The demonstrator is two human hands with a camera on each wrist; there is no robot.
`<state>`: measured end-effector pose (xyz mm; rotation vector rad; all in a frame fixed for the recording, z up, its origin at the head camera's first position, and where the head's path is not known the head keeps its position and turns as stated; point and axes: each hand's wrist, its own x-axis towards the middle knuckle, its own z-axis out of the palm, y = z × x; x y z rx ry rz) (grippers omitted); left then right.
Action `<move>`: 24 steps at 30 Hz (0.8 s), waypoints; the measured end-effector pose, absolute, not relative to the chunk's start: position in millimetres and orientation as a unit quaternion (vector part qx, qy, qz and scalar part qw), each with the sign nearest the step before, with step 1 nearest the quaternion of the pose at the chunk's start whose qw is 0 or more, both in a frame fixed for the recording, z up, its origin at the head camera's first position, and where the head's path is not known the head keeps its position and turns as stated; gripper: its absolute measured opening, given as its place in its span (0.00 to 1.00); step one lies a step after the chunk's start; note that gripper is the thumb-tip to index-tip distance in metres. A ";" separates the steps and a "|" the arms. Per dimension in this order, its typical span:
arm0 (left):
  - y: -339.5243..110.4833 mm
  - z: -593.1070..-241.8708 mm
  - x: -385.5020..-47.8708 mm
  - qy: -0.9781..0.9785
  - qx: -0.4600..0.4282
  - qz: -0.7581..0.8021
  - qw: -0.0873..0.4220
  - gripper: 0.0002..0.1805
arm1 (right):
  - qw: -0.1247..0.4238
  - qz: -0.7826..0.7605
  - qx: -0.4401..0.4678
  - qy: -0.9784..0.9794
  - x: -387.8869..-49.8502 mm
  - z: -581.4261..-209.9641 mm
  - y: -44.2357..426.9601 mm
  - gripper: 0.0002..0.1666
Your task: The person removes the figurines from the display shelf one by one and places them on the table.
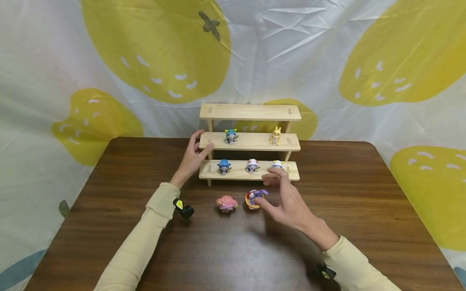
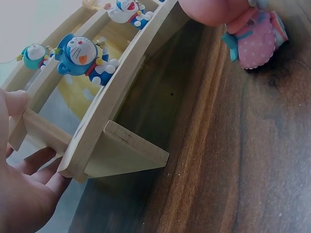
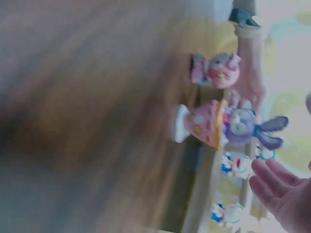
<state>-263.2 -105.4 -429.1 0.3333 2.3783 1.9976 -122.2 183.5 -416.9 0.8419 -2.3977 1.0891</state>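
Note:
My left hand [image 1: 193, 157] holds the left end of a three-tier wooden shelf [image 1: 251, 112], its thumb on the middle tier. Over the table in front of the shelf, my right hand [image 1: 291, 204] hovers with fingers spread beside a purple rabbit figurine [image 3: 238, 127]. That figurine sits in a pink cup with a white foot, and the right wrist view shows the fingertips apart from it. A pink figurine [image 1: 226, 203] in a dotted dress [image 2: 255, 43] stands on the table to the rabbit's left.
On the bottom tier sit a blue-hatted figurine [image 1: 223, 166] and two white-hatted ones [image 1: 252, 166], one partly behind the right hand. The middle tier bears a green-and-blue-hatted figurine [image 1: 231, 136] and a yellow rabbit figurine [image 1: 276, 136]. A patterned cloth [image 1: 255, 48] hangs behind the brown table [image 1: 233, 254].

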 end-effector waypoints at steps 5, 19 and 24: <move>-107.1 -434.8 -267.2 0.759 0.109 0.642 0.004 0.36 | 0.217 0.395 0.292 -0.844 -134.2 -402.4 192.5 0.32; -110.2 -442.5 -270.0 0.760 0.106 0.641 -0.001 0.38 | 0.255 0.380 0.279 -0.844 -177.0 -366.6 199.9 0.27; -109.3 -442.3 -269.9 0.757 0.105 0.645 -0.006 0.36 | 0.269 0.362 0.268 -0.851 -186.8 -362.3 199.2 0.28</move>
